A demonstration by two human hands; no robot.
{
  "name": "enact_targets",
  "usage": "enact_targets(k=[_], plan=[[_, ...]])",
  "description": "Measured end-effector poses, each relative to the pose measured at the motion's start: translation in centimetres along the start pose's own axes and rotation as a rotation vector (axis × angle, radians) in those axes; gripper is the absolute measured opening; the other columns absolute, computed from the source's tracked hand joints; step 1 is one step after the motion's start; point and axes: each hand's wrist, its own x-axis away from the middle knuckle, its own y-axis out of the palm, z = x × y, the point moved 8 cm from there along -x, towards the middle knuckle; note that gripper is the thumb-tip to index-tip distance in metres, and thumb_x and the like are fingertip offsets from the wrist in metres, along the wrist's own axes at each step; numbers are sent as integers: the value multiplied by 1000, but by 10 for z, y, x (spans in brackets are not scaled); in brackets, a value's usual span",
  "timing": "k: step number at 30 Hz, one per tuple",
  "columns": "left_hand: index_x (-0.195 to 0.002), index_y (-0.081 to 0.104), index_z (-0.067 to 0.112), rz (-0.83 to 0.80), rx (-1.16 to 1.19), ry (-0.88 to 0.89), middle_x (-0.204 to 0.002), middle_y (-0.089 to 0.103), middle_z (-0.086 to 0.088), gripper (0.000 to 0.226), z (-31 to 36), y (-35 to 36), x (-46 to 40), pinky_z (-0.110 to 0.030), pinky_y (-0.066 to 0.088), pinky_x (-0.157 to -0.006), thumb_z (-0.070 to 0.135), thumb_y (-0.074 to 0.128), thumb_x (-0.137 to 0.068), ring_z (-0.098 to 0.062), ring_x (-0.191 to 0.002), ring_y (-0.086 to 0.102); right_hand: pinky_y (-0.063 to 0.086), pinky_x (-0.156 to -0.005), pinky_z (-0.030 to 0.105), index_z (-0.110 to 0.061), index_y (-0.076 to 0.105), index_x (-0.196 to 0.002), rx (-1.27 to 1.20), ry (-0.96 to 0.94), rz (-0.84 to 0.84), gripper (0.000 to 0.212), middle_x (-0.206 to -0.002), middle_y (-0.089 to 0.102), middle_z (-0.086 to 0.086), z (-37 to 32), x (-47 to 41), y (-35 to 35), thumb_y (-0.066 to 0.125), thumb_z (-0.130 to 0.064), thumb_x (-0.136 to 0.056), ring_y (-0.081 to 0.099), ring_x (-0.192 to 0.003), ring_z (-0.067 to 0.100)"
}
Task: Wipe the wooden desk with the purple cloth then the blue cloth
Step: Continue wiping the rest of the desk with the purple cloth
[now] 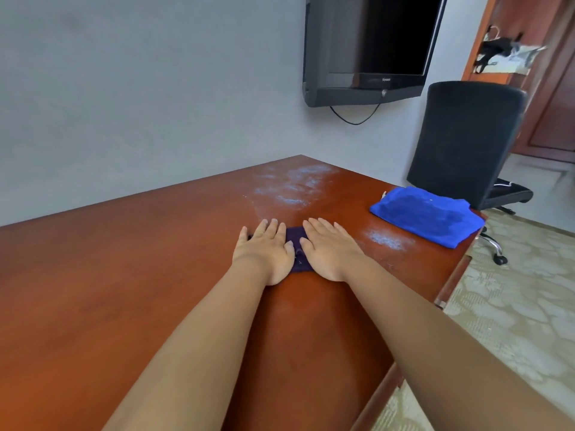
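Observation:
A dark purple cloth (pixel 298 244) lies flat on the wooden desk (pixel 124 275), mostly covered by both hands. My left hand (pixel 267 248) presses on its left part with straight fingers. My right hand (pixel 329 248) presses on its right part, fingers also straight and pointing away from me. White powdery dust (pixel 292 185) is spread on the desk beyond the hands, and a smaller dust patch (pixel 385 239) lies to their right. A folded blue cloth (pixel 426 214) sits at the desk's right edge, apart from both hands.
A grey wall runs behind the desk. A black television (pixel 367 48) hangs on it at the upper right. A black office chair (pixel 466 141) stands just past the desk's right corner on a patterned floor. The desk's right edge (pixel 451 281) drops off close to my right arm.

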Motion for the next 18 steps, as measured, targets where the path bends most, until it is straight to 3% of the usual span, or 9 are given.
enact_targets(k=[8, 18], plan=[[-153, -4, 17, -4, 31, -1, -160, -10, 2, 55, 1, -1, 8, -43, -4, -119, 36, 9, -103, -14, -147, -11, -4, -119, 34, -13, 0, -154, -11, 23, -15, 56, -161, -4, 1, -1, 8, -1, 10, -37, -104, -6, -147, 14], [-153, -4, 17, -9, 47, 10, -160, -10, 2, 55, 24, 6, 103, -43, -4, -119, 36, 9, -103, -13, -147, -11, -7, -119, 36, -14, -2, -153, -42, 34, -34, 56, -161, -6, 0, -20, 104, 2, 9, -37, -103, -8, -147, 13]])
